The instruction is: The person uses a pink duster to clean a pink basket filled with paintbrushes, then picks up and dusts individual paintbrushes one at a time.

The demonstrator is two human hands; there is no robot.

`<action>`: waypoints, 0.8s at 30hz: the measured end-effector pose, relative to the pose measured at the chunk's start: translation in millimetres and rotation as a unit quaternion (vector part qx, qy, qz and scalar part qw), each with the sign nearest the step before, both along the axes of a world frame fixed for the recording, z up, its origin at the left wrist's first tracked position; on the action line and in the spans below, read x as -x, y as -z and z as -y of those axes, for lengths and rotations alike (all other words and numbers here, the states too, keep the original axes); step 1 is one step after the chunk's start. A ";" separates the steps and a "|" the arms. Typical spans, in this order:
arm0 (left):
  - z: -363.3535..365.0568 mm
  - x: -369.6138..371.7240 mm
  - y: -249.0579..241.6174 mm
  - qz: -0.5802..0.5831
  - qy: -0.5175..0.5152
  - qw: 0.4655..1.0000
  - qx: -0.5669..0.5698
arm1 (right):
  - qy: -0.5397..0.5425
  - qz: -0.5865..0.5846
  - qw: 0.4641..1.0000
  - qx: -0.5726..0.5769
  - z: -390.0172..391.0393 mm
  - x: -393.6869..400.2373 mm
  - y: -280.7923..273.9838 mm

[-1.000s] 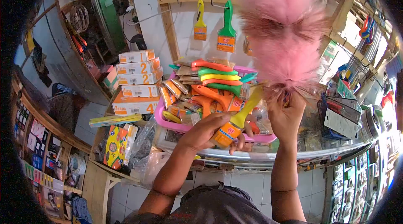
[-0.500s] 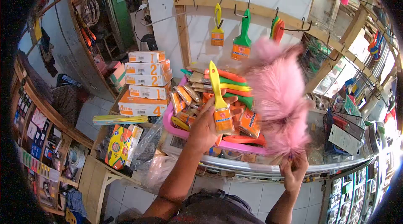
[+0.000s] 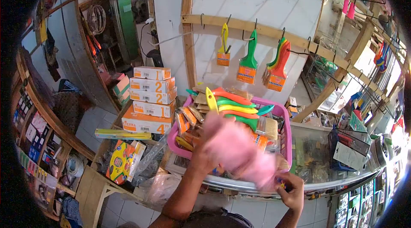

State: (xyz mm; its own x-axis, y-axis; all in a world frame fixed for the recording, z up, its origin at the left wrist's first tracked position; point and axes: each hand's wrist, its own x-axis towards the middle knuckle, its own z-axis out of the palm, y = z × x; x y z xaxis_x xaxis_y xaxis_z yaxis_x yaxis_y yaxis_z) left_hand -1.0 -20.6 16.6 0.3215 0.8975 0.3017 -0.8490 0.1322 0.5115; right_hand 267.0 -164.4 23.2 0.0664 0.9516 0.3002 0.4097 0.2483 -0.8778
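My right hand (image 3: 292,190) is closed round the handle end of a fluffy pink duster (image 3: 244,153), which is blurred by motion. The duster slants up and left, across my left hand (image 3: 204,159). A yellow-handled paintbrush (image 3: 211,99) stands upright from my left hand; its bristle end and most of my fingers are hidden behind the pink fluff. Just beyond both hands, a pink plastic basket (image 3: 288,138) holds a heap of paintbrushes (image 3: 239,107) with orange, green and yellow handles, several in plastic wrap.
Paintbrushes (image 3: 247,59) hang from hooks on a wooden rail (image 3: 274,31). Left of the basket stand stacked orange and white boxes (image 3: 147,123). A glass counter (image 3: 314,153) with a metal front edge lies under the basket, and packaged goods (image 3: 351,146) are at right.
The pink duster has swung down and left from upright to across the yellow paintbrush and my left hand. The view has tilted slightly upward, showing the hanging brushes lower.
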 end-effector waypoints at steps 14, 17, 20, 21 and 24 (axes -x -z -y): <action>7.3 2.1 -7.6 -0.016 0.019 1.000 0.013 | -0.075 0.013 0.997 0.029 -2.5 -11.1 7.9; 5.2 4.7 -2.5 -0.048 0.012 0.998 0.026 | -0.041 -0.017 0.998 0.043 -2.4 -7.8 12.5; -1.2 4.3 1.3 -0.174 -0.013 0.983 -0.062 | -0.093 0.057 0.991 0.078 -0.2 -12.9 -3.9; 7.2 3.4 -11.0 -0.049 0.029 0.998 0.028 | -0.152 0.058 0.987 0.006 -4.0 -6.4 -10.7; 5.7 5.7 -11.4 -0.022 0.038 0.999 0.013 | -0.043 0.014 0.999 0.024 -3.9 -12.1 4.2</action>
